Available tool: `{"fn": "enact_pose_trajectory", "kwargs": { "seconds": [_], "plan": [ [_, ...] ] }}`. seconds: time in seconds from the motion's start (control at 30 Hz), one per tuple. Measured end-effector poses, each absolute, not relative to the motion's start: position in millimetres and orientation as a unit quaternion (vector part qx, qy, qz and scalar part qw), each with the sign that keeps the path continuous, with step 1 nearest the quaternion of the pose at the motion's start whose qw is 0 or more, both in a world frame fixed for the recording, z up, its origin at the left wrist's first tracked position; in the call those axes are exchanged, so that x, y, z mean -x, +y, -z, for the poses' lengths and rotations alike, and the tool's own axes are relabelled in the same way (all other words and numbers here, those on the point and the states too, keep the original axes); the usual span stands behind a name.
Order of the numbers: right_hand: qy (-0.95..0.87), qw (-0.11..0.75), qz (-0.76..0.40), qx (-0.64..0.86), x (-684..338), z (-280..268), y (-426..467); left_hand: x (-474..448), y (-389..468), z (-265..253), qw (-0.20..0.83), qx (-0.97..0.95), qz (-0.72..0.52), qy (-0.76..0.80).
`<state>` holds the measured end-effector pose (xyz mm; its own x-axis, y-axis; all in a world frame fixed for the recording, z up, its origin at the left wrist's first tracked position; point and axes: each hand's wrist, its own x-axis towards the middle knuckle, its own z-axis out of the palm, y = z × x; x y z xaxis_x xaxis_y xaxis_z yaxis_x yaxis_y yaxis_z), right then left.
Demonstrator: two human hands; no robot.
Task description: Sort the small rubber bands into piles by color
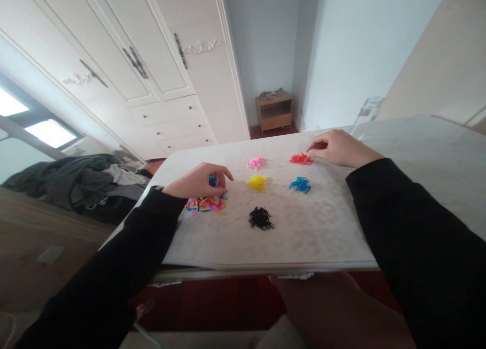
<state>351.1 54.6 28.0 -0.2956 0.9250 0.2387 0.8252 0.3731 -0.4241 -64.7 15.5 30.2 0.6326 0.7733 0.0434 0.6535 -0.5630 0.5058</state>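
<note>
My left hand (pixel 201 181) hovers over a mixed pile of small coloured rubber bands (pixel 205 204), partly covering it. Its thumb and index finger are apart, and blue shows in the gap between them. On the right, my right hand (pixel 334 147) is beside the red rubber bands (pixel 301 159), its fingertips pressed together at the pile's edge. Whatever they pinch, if anything, is too small to make out. Between the hands lie separate heaps of pink bands (pixel 255 162), yellow bands (pixel 257 183), blue bands (pixel 300 185) and, closest to me, black bands (pixel 260 218).
The heaps lie on a white tabletop (pixel 319 232) with its front edge near my body. A clear glass container (pixel 367 117) stands at the back right, beyond my right hand. Dark clothes (pixel 79 187) are piled left of the table. A white wardrobe (pixel 159 50) and a small wooden cabinet (pixel 275 121) are behind.
</note>
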Motion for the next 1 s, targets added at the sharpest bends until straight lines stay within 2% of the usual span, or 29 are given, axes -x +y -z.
{"fn": "enact_pose_trajectory", "kwargs": {
  "seconds": [1.0],
  "plan": [
    [-0.805,0.191,-0.108,0.552,-348.3,-25.9,54.8,63.7,6.8,-33.6,0.283,-0.883,-0.062,0.370]
  ]
}}
